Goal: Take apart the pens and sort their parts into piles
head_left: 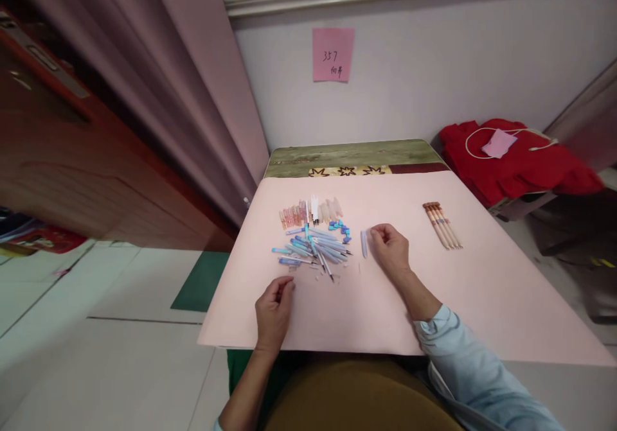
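Observation:
A heap of blue pen parts [315,248] lies on the pink sheet [482,290] that covers the table. Behind it are pink and clear pen parts [308,212] in a row. My right hand [391,248] rests on the sheet with its fingers curled, right beside a single pale blue pen barrel [364,243] and touching or almost touching it. My left hand [274,309] lies near the front edge, fingers curled loosely, just below the heap. Several finished pink pens [442,224] lie side by side at the right.
A pink sticky note [332,54] hangs on the wall. Red cloth [515,158] with a white cord lies at the right of the table. A curtain [193,90] and a wooden door [72,161] stand at the left. Tiny loose bits lie near the heap.

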`<state>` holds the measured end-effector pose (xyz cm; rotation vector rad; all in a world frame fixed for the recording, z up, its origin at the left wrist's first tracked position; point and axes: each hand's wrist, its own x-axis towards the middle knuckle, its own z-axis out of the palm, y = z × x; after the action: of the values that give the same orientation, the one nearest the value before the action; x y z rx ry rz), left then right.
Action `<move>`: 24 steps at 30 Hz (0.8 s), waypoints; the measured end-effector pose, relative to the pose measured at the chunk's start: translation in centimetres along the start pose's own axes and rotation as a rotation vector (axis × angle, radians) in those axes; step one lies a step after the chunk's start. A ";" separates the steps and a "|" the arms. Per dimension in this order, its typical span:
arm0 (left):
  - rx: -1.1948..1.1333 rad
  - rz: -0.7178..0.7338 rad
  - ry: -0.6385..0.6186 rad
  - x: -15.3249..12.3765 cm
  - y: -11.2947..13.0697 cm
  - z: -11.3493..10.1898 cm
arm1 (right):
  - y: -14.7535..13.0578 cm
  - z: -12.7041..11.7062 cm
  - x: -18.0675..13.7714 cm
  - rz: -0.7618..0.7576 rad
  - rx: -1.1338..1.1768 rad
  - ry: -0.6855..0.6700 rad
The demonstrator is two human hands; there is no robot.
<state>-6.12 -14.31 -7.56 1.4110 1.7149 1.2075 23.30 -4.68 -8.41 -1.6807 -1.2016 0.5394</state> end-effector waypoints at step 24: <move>-0.234 0.100 0.228 3.0 2.3 1.2 | -1.1 -0.1 -0.9 -0.006 0.099 -0.033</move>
<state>-4.89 -11.01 -5.68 1.2699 1.6013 1.6209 22.48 -5.52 -7.51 -1.5899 -1.1843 0.6145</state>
